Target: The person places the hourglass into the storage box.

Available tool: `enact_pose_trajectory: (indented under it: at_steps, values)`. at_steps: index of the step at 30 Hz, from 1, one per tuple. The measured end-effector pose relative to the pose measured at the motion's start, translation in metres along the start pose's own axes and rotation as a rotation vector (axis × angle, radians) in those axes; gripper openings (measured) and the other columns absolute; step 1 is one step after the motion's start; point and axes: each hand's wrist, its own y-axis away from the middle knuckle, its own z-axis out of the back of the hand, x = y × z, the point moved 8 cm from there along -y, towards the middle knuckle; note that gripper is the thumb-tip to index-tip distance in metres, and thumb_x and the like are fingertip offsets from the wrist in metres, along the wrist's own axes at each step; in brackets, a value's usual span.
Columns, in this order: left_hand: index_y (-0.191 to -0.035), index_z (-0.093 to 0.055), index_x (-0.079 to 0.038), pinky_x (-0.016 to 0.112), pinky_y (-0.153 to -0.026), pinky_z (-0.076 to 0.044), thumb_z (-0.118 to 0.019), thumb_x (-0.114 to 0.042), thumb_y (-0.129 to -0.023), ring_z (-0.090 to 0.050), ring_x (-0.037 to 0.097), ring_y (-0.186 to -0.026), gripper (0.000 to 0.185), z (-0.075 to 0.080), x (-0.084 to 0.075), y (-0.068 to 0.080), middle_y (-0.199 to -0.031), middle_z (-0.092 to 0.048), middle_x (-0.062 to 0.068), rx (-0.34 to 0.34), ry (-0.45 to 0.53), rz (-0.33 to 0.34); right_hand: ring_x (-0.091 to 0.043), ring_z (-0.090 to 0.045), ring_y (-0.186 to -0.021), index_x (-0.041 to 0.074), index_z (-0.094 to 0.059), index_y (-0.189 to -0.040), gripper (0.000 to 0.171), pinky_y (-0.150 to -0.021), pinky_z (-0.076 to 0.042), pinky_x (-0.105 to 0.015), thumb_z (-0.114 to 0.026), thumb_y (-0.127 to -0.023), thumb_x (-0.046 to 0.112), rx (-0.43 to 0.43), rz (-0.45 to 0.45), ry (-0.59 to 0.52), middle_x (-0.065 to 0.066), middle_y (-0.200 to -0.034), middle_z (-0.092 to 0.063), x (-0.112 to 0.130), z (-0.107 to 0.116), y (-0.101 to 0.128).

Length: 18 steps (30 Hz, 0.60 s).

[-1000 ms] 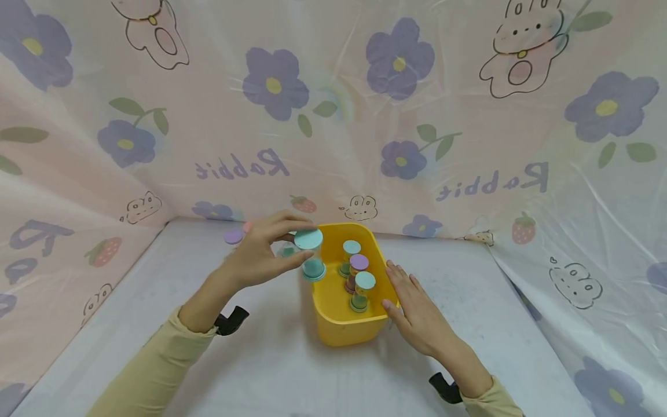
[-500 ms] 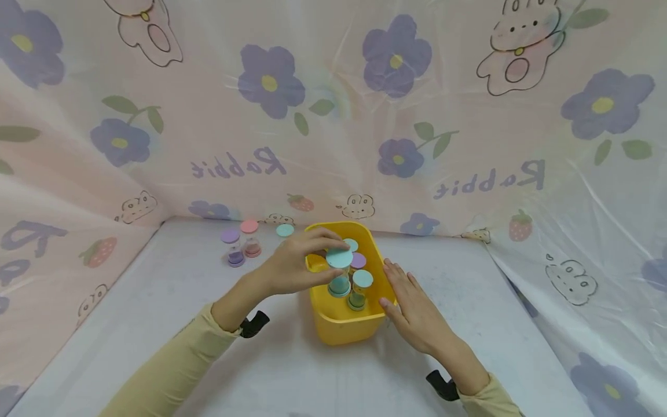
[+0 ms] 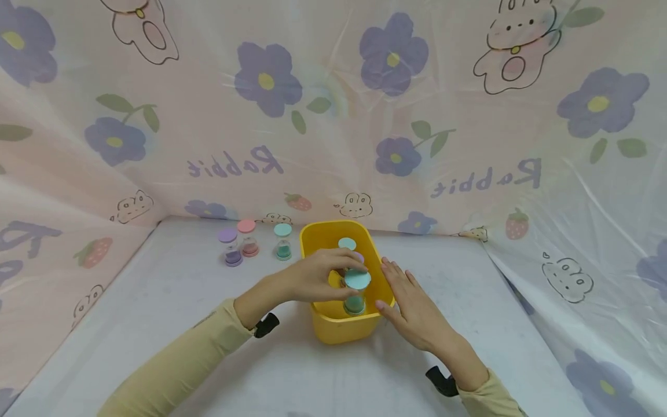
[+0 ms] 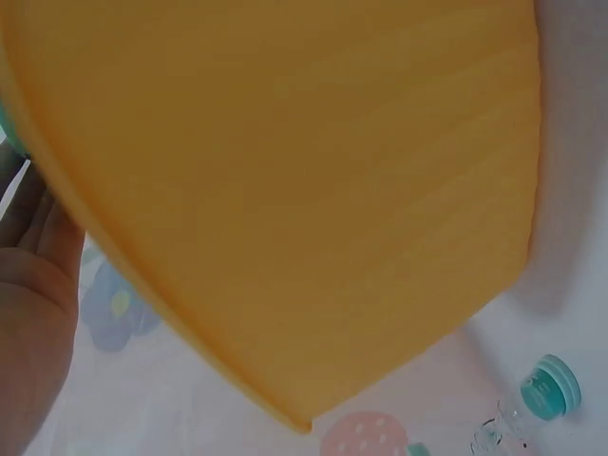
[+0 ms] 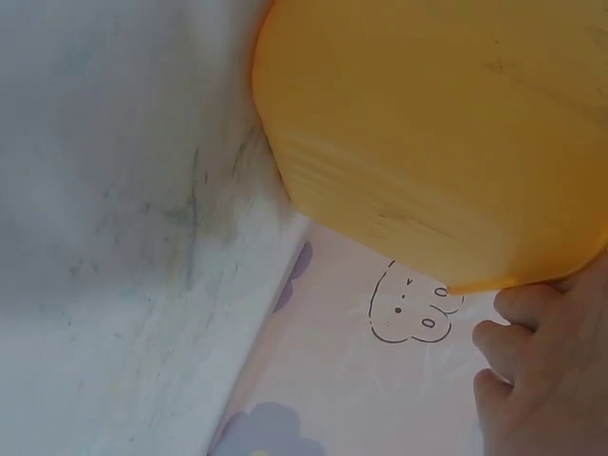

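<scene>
My left hand (image 3: 318,277) pinches a sand timer with teal caps (image 3: 357,280) by its sides, low over the inside of a yellow bin (image 3: 341,331). Inside the bin, another teal-capped sand timer (image 3: 347,243) stands farther back, with a purple-capped one (image 3: 358,257) partly covered by the fingers. My right hand (image 3: 417,318) lies with straight fingers along the bin's right rim. In the left wrist view the bin wall (image 4: 285,190) hides most of the left hand (image 4: 33,313). The right wrist view has the right hand's knuckles (image 5: 541,351) at the rim.
Left of the bin, three sand timers stand on the white table (image 3: 172,301): a purple one (image 3: 231,248), a pink one (image 3: 248,238) and a teal one (image 3: 283,241). A patterned curtain (image 3: 323,145) rises behind the table and along its sides.
My left hand has carried the teal sand timer rightward and down, from the bin's left rim to inside the bin, uncovering the timers on the table. The right hand stays at the rim.
</scene>
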Motion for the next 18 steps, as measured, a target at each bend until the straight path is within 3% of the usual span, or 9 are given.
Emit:
enact_pose_trajectory:
  at_steps: [7, 13, 18]
  values:
    - [-0.125, -0.071, -0.001, 0.018, -0.083, -0.057, -0.082, -0.010, -0.091, -0.063, 0.008, -0.092, 0.037, -0.020, 0.007, -0.008, -0.118, -0.066, 0.005, 0.103, -0.028, -0.006, -0.034, -0.023, -0.157, 0.006, -0.018, -0.166, 0.086, -0.127, -0.015, -0.055, -0.059, -0.104, 0.049, 0.016, 0.004, 0.002, -0.010, -0.172, -0.020, -0.001, -0.001, -0.001]
    - [-0.129, -0.070, -0.004, 0.020, -0.091, -0.055, -0.081, -0.019, -0.093, -0.065, 0.010, -0.105, 0.041, -0.036, 0.016, -0.015, -0.127, -0.071, 0.002, 0.222, -0.089, 0.033, -0.035, -0.023, -0.157, 0.004, -0.021, -0.165, 0.086, -0.127, -0.017, -0.056, -0.058, -0.104, 0.051, 0.018, 0.011, 0.001, -0.011, -0.172, -0.021, -0.001, -0.001, 0.000]
    - [-0.131, -0.071, -0.008, 0.026, -0.097, -0.055, -0.081, -0.025, -0.092, -0.063, 0.011, -0.120, 0.043, -0.045, 0.023, -0.019, -0.131, -0.070, -0.001, 0.280, -0.136, 0.063, -0.035, -0.024, -0.157, 0.002, -0.020, -0.165, 0.085, -0.125, -0.018, -0.058, -0.058, -0.104, 0.050, 0.017, 0.020, -0.002, -0.013, -0.172, -0.021, 0.001, 0.000, 0.000]
